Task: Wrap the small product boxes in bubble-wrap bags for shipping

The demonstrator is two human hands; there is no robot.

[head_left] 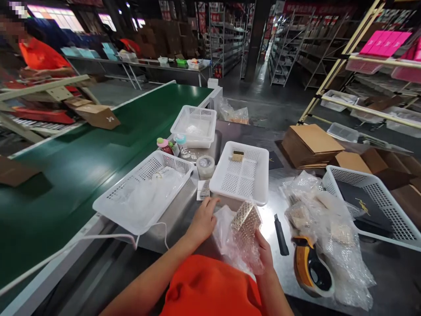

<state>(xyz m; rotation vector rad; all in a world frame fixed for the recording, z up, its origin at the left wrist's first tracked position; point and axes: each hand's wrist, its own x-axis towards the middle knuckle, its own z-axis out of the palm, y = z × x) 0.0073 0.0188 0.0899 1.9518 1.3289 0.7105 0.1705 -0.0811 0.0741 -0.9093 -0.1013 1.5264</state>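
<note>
My right hand (264,251) grips a small gold box in bubble wrap (245,220) from its right side, low over the table's near edge. Loose clear wrap (223,226) hangs off its left side. To the left, my left hand (202,221) is open with fingers stretched forward and nothing visible in it. Just beyond those fingertips lies a small white printed card (203,190). Ahead is a white perforated basket (221,182) with one small gold box (237,156) inside. A black utility knife (280,235) rests right of my right hand.
An orange-and-black tape dispenser (311,267) and a heap of bubble wrap (342,245) lie at right, near stacked cardboard (315,140). A roll of clear tape (205,166) sits between baskets. A green conveyor belt (131,136) with cartons runs along the left; a person stands beyond it.
</note>
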